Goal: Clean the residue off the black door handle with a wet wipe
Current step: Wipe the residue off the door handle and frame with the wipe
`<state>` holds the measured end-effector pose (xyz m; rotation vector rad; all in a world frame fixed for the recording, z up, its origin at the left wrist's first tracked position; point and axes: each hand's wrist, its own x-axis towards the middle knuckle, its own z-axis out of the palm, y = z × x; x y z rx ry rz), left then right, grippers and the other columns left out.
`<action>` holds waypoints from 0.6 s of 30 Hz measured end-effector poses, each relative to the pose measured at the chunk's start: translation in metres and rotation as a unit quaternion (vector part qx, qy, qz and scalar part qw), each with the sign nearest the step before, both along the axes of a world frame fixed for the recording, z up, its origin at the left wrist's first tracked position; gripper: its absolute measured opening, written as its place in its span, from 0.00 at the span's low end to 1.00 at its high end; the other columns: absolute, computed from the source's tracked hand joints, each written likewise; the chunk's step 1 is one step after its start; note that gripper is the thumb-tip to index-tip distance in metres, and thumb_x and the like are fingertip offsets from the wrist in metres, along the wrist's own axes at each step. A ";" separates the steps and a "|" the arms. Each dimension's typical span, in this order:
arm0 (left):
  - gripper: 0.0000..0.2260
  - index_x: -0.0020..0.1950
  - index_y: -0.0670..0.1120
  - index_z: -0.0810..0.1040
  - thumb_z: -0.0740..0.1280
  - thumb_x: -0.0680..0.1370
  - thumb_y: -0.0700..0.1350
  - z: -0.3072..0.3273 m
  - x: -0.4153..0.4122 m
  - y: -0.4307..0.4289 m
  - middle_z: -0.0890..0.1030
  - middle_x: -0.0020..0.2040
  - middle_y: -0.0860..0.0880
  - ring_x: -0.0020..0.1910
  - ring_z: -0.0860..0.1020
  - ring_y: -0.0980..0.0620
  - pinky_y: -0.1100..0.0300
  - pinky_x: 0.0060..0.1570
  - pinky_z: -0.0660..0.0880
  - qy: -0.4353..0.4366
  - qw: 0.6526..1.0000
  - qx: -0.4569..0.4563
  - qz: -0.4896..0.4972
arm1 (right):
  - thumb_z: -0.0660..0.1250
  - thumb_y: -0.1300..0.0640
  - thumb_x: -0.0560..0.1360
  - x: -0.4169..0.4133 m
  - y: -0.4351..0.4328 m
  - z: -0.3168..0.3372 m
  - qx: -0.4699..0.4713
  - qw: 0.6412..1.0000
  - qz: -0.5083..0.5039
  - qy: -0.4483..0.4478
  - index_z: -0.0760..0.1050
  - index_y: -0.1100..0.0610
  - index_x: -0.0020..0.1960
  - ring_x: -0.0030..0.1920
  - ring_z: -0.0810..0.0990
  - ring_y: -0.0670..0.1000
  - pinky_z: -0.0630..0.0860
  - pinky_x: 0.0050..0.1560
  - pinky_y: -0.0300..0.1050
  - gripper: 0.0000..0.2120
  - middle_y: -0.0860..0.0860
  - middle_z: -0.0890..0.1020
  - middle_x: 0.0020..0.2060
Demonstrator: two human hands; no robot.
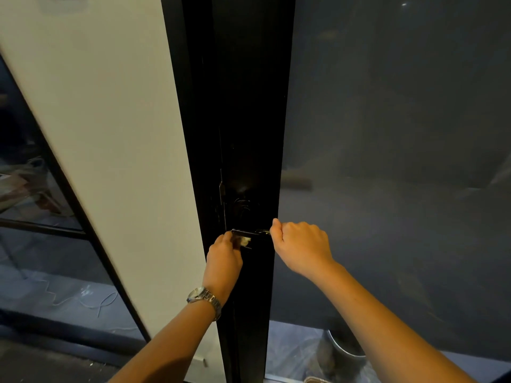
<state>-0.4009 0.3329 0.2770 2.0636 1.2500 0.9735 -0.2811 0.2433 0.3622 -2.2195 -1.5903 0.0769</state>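
Observation:
The black door handle [247,232] is a flat horizontal lever on the black door frame [243,120], just below a round lock. My right hand [300,246] is closed around the lever's right end. My left hand [224,258], with a metal watch on its wrist, pinches a small whitish wet wipe [244,240] against the underside of the lever near its left end. Most of the wipe is hidden by my fingers.
A frosted glass door panel [401,161] fills the right side. A cream wall strip [105,134] stands to the left, with dark glazing and a white cable [91,298] on the floor beyond. A round metal bin [345,346] shows low through the glass.

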 end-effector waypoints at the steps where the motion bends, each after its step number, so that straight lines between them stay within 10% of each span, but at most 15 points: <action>1: 0.12 0.58 0.39 0.74 0.58 0.77 0.33 -0.001 0.001 0.000 0.79 0.53 0.41 0.39 0.76 0.50 0.66 0.38 0.73 -0.004 1.000 -0.021 0.012 | 0.44 0.49 0.82 0.000 0.000 0.000 0.002 1.000 0.000 -0.002 0.62 0.56 0.28 0.26 0.64 0.50 0.62 0.31 0.44 0.26 0.50 0.67 0.25; 5: 0.12 0.59 0.39 0.72 0.57 0.77 0.34 -0.001 0.013 -0.010 0.77 0.54 0.41 0.37 0.73 0.55 0.71 0.32 0.69 0.001 0.999 -0.027 0.047 | 0.44 0.48 0.82 0.000 0.000 -0.002 0.009 1.000 -0.001 -0.004 0.63 0.56 0.29 0.30 0.69 0.54 0.65 0.34 0.45 0.26 0.50 0.68 0.25; 12: 0.12 0.61 0.45 0.72 0.60 0.78 0.42 -0.002 0.013 -0.009 0.70 0.62 0.45 0.50 0.77 0.48 0.58 0.50 0.79 0.073 0.996 0.041 0.001 | 0.44 0.49 0.82 0.000 0.000 -0.001 0.008 1.000 -0.005 -0.003 0.62 0.56 0.28 0.29 0.67 0.52 0.64 0.35 0.45 0.26 0.50 0.67 0.25; 18: 0.10 0.55 0.42 0.78 0.59 0.78 0.40 0.008 0.009 -0.012 0.70 0.65 0.45 0.64 0.68 0.48 0.63 0.60 0.67 0.187 0.967 0.133 -0.110 | 0.44 0.48 0.82 0.000 0.001 -0.001 0.016 1.000 -0.005 0.010 0.61 0.55 0.28 0.32 0.69 0.54 0.65 0.35 0.46 0.26 0.50 0.67 0.25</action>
